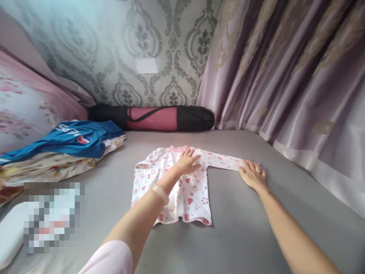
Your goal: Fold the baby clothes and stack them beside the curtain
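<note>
A small white long-sleeved shirt [189, 190] with pink hearts and flowers and a pink collar lies on the grey sheet. My left hand [188, 161] rests on its upper chest below the collar, fingers spread. My right hand [253, 174] lies flat over the cuff of the sleeve stretched out to the right. The other sleeve is folded down along the shirt's left side, and my left forearm, with a pale bangle [160, 193] on it, hides part of the lower front.
A folded pile with a blue garment [85, 139] on top sits at the left. A black and pink rolled bag [154, 118] lies along the patterned wall. Purple curtains [285, 76] hang at the right. A white object [15, 228] and a pixelated patch are at the lower left.
</note>
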